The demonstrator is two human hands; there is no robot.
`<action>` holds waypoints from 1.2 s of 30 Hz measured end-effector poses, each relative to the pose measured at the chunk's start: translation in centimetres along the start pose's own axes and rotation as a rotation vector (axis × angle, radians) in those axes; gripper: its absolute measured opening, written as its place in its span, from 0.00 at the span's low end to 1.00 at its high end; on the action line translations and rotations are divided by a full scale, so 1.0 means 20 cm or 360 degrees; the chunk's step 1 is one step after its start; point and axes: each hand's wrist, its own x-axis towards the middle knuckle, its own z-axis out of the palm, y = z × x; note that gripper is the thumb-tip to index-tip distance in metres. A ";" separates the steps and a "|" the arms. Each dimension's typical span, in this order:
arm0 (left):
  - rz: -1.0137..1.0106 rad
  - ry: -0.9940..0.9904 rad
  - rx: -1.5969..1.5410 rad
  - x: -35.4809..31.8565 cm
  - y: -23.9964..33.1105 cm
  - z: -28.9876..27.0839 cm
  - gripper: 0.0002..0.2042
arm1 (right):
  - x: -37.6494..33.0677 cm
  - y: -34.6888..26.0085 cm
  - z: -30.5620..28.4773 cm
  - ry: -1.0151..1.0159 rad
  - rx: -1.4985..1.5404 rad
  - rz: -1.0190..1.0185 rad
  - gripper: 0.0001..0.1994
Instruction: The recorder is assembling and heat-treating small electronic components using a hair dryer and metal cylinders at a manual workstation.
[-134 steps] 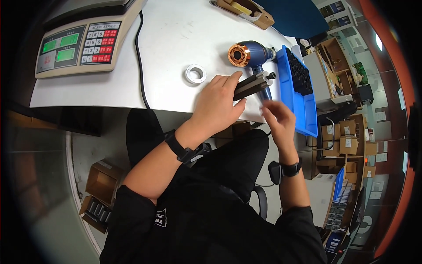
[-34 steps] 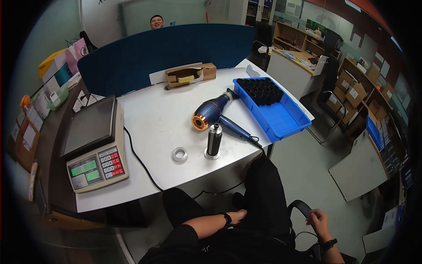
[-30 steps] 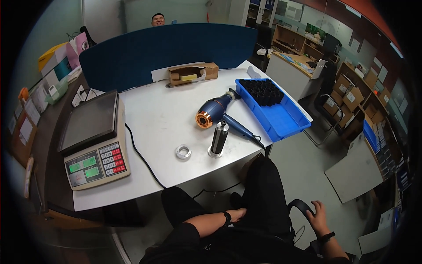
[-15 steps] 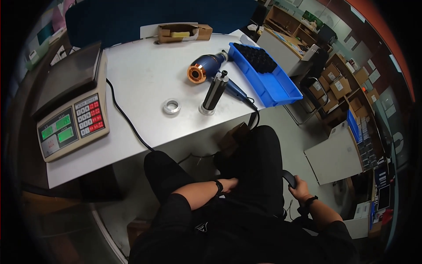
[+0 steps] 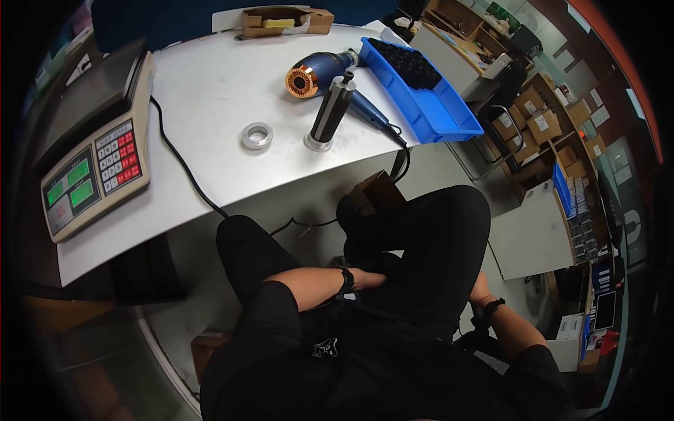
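My left hand lies at the inside of my right thigh, its fingers mostly hidden against the dark trousers. Partly behind that same thigh is my right hand; its fingers are out of sight and I cannot make out whether it grips anything. Both hands are away from the table. On the table nearest me stands an upright cylinder, black and silver, with a round metal base and a small black knob on top. Left of it lies a silver metal ring. Behind the cylinder rests a blue hair dryer with a copper-coloured grille.
A blue tray with black pieces at its far end sits at the table's right edge. On the left is a weighing scale with its cable. An open cardboard box stands at the back. Another box is under the table.
My right leg has swung outward to the right and now covers part of my right hand. The black curved thing that hand held is out of sight. The table sits higher in view.
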 end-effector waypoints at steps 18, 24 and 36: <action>0.0260 -0.0079 -0.0447 -0.12 -0.06 0.08 0.31 | 0.08 -0.06 0.01 0.0029 0.0042 -0.0142 0.23; 0.0200 -0.0294 -0.0643 -0.10 -0.05 0.12 0.31 | 0.11 0.04 -0.01 -0.0033 -0.0045 -0.0242 0.22; 0.0182 -0.0371 -0.0816 -0.08 -0.12 0.13 0.30 | 0.14 0.06 0.04 -0.0014 -0.0182 -0.0359 0.13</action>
